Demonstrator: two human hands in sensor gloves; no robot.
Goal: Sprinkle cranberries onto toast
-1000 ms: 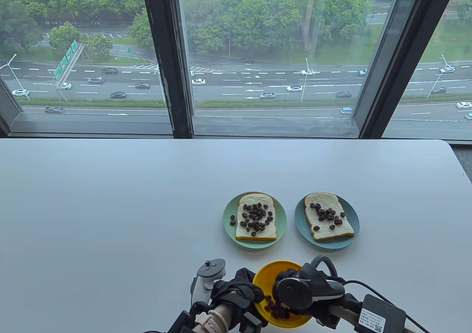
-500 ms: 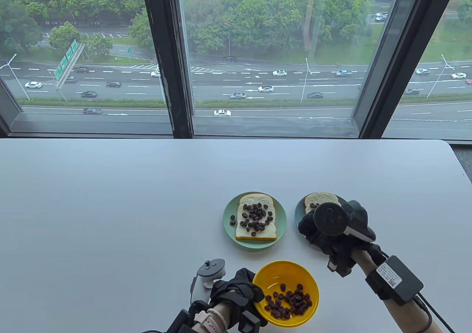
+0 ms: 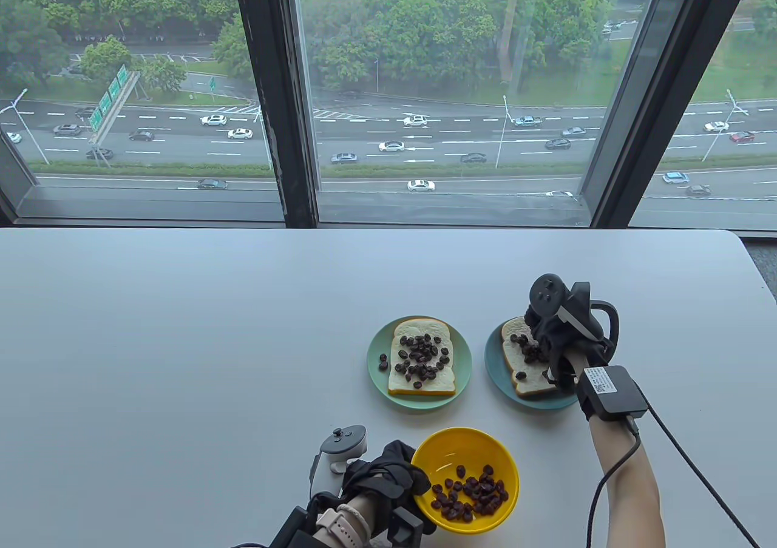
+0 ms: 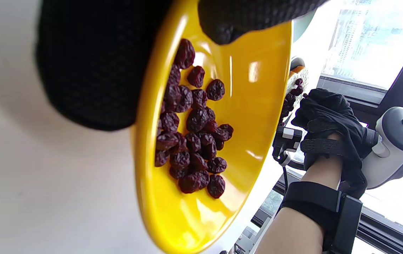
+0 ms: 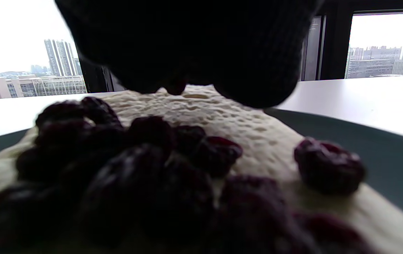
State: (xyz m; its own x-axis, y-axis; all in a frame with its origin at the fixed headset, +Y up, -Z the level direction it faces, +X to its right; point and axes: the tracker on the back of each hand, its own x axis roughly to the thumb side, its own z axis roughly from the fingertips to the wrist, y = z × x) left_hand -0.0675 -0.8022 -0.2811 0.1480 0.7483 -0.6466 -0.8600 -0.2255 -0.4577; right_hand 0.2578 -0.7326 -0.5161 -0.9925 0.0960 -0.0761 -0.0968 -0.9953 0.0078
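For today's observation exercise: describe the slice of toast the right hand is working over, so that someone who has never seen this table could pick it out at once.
On the white table by the window, two round plates sit side by side behind a yellow bowl of cranberries. The toast lies on the right-hand, bluer plate, under the right hand. Unlike the toast on the green plate, it lies slightly askew.

Right hand (image 3: 555,329) reaches forward; left hand (image 3: 382,475) stays near.
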